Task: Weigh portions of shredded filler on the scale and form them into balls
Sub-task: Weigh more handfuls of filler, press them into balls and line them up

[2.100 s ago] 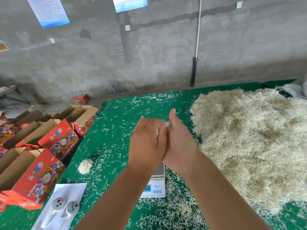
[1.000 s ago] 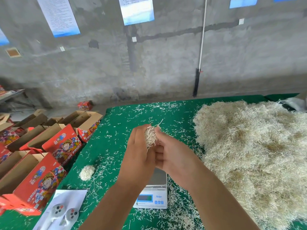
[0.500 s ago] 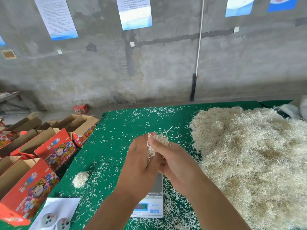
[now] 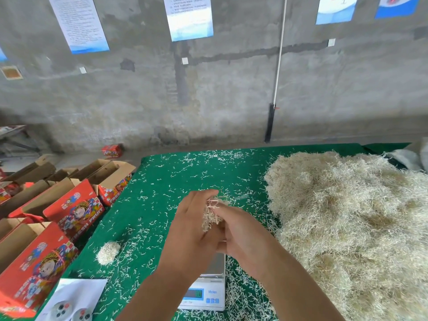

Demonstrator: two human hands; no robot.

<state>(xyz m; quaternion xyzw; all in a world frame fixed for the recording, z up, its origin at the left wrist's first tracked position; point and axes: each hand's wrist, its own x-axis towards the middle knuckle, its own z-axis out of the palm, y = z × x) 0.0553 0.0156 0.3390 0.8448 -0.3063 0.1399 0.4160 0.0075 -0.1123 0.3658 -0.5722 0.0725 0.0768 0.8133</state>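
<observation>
Both hands curl round one wad of filler [image 4: 211, 214], the left hand [image 4: 193, 230] cupping it while the right hand [image 4: 243, 230] pinches its top; this looks like ball-forming, and next it needs rolling tighter. Below the wrists sits the smooth-topped scale [image 4: 208, 290]; left lies a finished fuzzy ball [image 4: 108, 252], right the stringy, pale heap [image 4: 352, 228].
</observation>
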